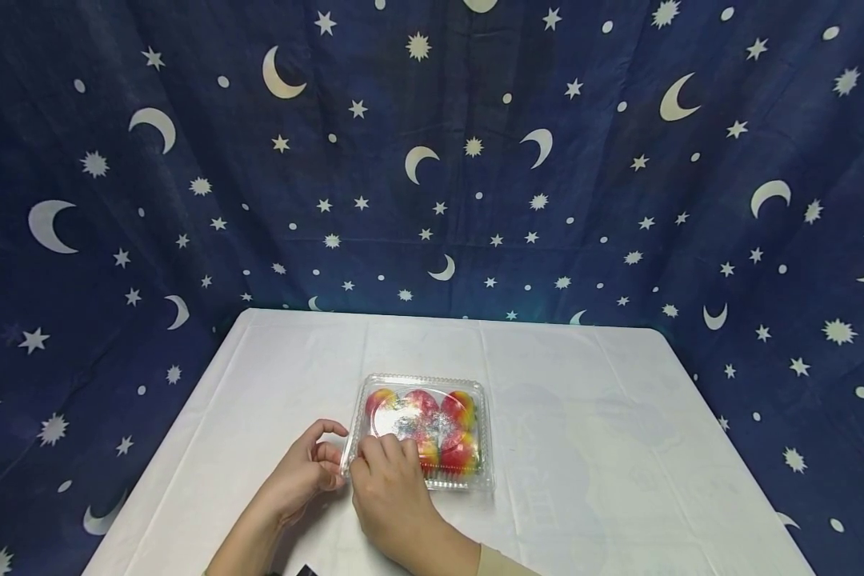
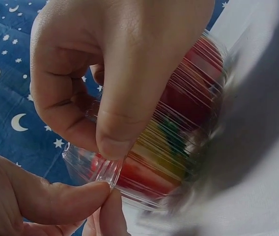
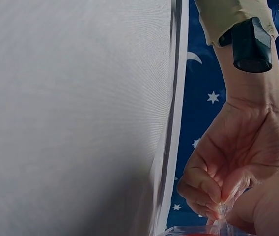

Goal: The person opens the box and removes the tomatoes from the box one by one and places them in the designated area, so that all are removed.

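Note:
A clear plastic clamshell box (image 1: 484, 476) lies on the table, its lid over several red-and-yellow round fruits (image 1: 459, 454). My left hand (image 1: 298, 472) is at the box's left side; in the left wrist view its thumb and forefinger pinch a clear corner tab (image 2: 107, 172). The right wrist view shows this left hand (image 3: 242, 142) from across, gripping the same plastic. Over the near left corner is my right hand (image 1: 396, 496), fingers curled at the rim; its thumb (image 2: 115, 145) presses the plastic just above the left fingertips. It hides part of the box's front.
A white cloth covers the table (image 1: 619, 464), which reaches far to the right of the box. Behind it hangs a dark blue curtain (image 1: 374, 272) with moons and stars. A small black object (image 1: 306, 570) shows at the bottom edge, and a dark device (image 3: 251, 46) sits on the left forearm.

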`<state>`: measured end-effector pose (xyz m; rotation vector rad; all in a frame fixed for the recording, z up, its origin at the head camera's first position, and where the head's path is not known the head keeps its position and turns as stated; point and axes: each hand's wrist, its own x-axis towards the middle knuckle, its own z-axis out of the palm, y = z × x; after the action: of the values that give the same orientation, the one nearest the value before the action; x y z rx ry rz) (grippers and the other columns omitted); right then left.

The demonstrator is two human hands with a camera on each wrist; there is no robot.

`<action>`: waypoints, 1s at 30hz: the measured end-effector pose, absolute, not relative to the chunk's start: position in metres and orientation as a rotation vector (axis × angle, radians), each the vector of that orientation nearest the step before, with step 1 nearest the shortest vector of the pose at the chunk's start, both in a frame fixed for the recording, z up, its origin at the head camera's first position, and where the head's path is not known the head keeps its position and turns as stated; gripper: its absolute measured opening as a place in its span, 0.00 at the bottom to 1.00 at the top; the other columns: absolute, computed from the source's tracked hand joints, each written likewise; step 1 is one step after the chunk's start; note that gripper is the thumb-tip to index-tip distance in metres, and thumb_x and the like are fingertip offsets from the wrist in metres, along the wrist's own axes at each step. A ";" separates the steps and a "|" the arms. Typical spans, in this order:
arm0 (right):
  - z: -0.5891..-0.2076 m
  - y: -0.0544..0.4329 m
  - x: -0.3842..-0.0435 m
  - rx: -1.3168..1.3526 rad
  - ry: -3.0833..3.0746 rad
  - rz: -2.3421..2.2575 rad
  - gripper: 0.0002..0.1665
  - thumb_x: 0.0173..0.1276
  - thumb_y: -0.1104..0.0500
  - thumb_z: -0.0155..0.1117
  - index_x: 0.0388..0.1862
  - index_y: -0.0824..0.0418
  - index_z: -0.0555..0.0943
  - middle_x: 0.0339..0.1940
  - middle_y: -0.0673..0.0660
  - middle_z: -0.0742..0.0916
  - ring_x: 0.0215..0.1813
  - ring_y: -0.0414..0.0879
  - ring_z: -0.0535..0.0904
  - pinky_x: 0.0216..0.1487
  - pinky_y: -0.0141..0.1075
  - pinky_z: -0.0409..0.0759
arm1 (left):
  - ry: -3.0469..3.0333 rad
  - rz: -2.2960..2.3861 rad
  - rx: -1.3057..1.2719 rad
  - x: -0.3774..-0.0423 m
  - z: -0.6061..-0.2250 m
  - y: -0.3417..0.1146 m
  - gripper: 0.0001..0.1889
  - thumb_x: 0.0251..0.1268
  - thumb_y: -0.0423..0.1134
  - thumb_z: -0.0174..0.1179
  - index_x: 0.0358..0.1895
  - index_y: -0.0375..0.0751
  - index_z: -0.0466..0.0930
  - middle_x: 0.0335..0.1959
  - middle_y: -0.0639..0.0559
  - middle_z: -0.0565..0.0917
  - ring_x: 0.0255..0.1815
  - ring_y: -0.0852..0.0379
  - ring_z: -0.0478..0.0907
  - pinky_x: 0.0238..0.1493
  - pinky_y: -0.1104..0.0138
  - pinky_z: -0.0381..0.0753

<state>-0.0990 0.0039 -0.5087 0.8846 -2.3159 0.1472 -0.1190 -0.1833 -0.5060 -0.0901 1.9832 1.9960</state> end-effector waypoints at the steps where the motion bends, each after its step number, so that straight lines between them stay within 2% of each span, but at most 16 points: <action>1: -0.509 0.004 -0.099 0.882 -2.317 0.153 0.07 0.58 0.55 0.74 0.32 0.52 0.84 0.42 0.47 0.80 0.42 0.44 0.71 0.40 0.35 0.60 | 1.986 1.997 -0.094 -0.119 -0.506 -0.183 0.44 0.34 0.15 0.57 0.68 0.31 0.65 0.28 0.52 0.76 0.27 0.59 0.78 0.28 0.72 0.82; 10: -0.510 0.004 -0.100 0.859 -2.329 0.218 0.09 0.57 0.53 0.75 0.32 0.51 0.83 0.45 0.47 0.81 0.45 0.44 0.73 0.44 0.38 0.64 | 1.882 2.038 -0.047 -0.119 -0.511 -0.176 0.39 0.38 0.14 0.54 0.64 0.30 0.65 0.27 0.55 0.78 0.25 0.62 0.79 0.28 0.72 0.84; 16: -0.507 0.006 -0.100 0.840 -2.350 0.233 0.07 0.59 0.54 0.75 0.32 0.51 0.83 0.45 0.48 0.82 0.46 0.45 0.74 0.43 0.39 0.65 | 1.896 2.016 -0.036 -0.117 -0.507 -0.178 0.43 0.37 0.17 0.58 0.69 0.27 0.64 0.29 0.53 0.80 0.29 0.60 0.82 0.32 0.71 0.86; 21: -0.505 0.007 -0.099 0.826 -2.344 0.274 0.08 0.58 0.54 0.76 0.34 0.50 0.84 0.47 0.49 0.83 0.48 0.46 0.76 0.44 0.39 0.66 | 1.887 2.006 -0.005 -0.117 -0.507 -0.180 0.44 0.40 0.18 0.58 0.71 0.28 0.61 0.33 0.52 0.83 0.32 0.57 0.84 0.35 0.68 0.88; 30: -0.503 0.008 -0.098 0.804 -2.309 0.316 0.04 0.65 0.54 0.74 0.34 0.51 0.85 0.49 0.50 0.85 0.49 0.47 0.77 0.48 0.41 0.69 | 1.873 2.017 -0.004 -0.117 -0.508 -0.180 0.44 0.45 0.18 0.60 0.73 0.28 0.59 0.35 0.53 0.84 0.33 0.60 0.85 0.36 0.69 0.87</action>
<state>-0.0983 0.0077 -0.5031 0.8044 -2.3086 0.3160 -0.1174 -0.1797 -0.5075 -0.0044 1.8727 2.0166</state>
